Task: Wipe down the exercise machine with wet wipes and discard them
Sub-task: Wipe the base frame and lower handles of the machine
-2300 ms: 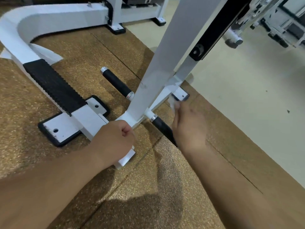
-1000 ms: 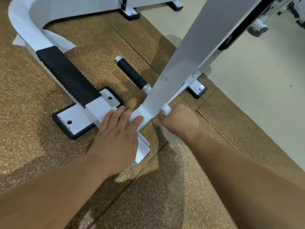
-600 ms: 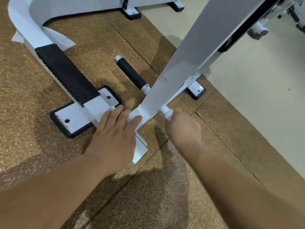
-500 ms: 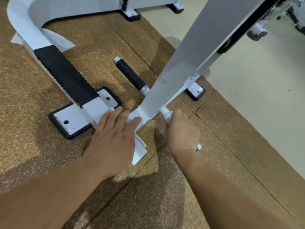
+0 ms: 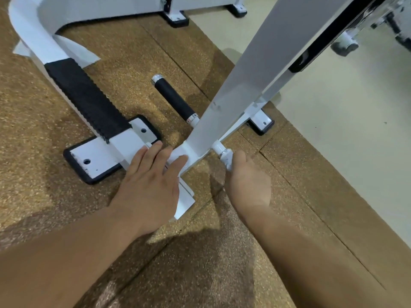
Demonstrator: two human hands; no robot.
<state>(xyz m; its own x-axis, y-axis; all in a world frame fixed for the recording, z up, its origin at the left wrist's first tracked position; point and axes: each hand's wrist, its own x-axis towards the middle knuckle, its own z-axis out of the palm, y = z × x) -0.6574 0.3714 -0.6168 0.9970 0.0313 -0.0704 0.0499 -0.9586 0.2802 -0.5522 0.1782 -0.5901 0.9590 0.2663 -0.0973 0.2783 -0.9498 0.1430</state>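
Machine frame [image 5: 240, 90] of smooth, faintly glossy white-painted metal, step tread [image 5: 86, 98] ribbed in matt black rubber, handle grip [image 5: 173, 98] matt black, capped in bright chrome, floor mat [image 5: 33, 196] rough, brown-speckled and granular, wet wipe [image 5: 228, 161] crumpled white cloth.

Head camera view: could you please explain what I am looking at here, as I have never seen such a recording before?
This is one picture from a camera worn on a person's head, looking down at their own two bare hands; no robot is involved. In front of them is the base of a white exercise machine, standing on a brown speckled floor mat. The left hand lies flat, fingers straight, on the white base beam. The right hand is curled round a wet wipe on a short side peg of the frame. A matching black peg sticks out on the other side, and a ribbed black tread covers the curved beam.
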